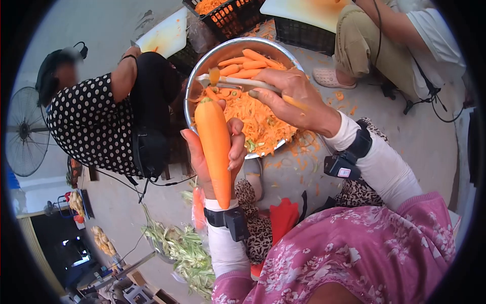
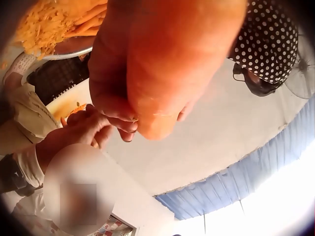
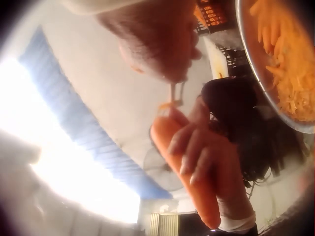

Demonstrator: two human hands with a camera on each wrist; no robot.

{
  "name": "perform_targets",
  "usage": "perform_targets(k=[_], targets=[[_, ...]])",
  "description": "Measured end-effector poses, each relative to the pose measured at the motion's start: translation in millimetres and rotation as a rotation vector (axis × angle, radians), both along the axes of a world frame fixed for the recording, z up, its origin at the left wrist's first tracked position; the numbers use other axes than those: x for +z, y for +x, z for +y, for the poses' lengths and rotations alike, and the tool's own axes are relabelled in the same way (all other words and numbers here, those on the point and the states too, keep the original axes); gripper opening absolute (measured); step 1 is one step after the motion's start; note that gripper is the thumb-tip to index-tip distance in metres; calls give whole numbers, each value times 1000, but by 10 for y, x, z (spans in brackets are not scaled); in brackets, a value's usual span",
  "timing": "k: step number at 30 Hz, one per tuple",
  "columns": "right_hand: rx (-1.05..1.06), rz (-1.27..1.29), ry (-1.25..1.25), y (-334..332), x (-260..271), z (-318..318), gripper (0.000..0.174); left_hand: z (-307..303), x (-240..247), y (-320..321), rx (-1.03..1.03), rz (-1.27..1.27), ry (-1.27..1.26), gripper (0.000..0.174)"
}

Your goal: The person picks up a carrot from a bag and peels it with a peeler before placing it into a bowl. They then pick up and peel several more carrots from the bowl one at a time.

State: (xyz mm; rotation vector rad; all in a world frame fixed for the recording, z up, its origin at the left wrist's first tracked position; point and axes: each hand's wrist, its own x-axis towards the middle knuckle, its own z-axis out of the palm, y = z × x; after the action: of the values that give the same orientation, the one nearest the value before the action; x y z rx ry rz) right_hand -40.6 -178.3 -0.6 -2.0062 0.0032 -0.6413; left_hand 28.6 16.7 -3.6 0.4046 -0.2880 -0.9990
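Note:
A large orange carrot [image 1: 213, 147] lies lengthwise in the left hand [image 1: 237, 147], whose fingers and thumb wrap its sides, stem end up. The right hand [image 1: 298, 99] grips the handle of a pale peeler [image 1: 243, 82], its head just above the carrot's top end with a bit of orange peel on it. In the right wrist view the left hand [image 3: 209, 157] curls round the carrot [image 3: 184, 169], and the peeler head is close to its upper end. The left wrist view shows the carrot [image 2: 170, 64] very near the lens.
A metal basin [image 1: 190, 96] beyond the hands holds peelings and several carrots. Two people sit at left and right, near white boards [image 1: 164, 35] and black crates [image 1: 230, 23]. Peel scraps lie on the floor; green husks [image 1: 187, 253] are at lower left, a fan [image 1: 24, 130] far left.

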Motion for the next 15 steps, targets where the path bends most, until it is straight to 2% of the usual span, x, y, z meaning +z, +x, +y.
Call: perform_targets(k=[2, 4, 6, 8, 9, 10, 12, 15], targets=[[49, 2, 8, -58, 50, 47, 16, 8, 12, 14, 29, 74, 20, 72], [158, -199, -32, -41, -36, 122, 14, 38, -42, 30, 26, 118, -39, 75], [150, -210, -41, -25, -75, 150, 13, 33, -54, 25, 25, 150, -54, 74], [49, -112, -155, 28, -89, 76, 13, 54, -61, 19, -63, 166, -85, 73], [-13, -122, -229, 109, -196, 21, 22, 62, -30, -8, -78, 73, -51, 72], [-20, -126, -231, 155, -237, -19, 22, 35, -18, -15, -84, 68, -53, 72], [-34, -2, -77, 198, -313, -51, 21, 7, -14, -31, -75, -23, -38, 71], [4, -15, 38, 31, 38, 51, 17, -3, -3, -15, 22, -71, 57, 68]])
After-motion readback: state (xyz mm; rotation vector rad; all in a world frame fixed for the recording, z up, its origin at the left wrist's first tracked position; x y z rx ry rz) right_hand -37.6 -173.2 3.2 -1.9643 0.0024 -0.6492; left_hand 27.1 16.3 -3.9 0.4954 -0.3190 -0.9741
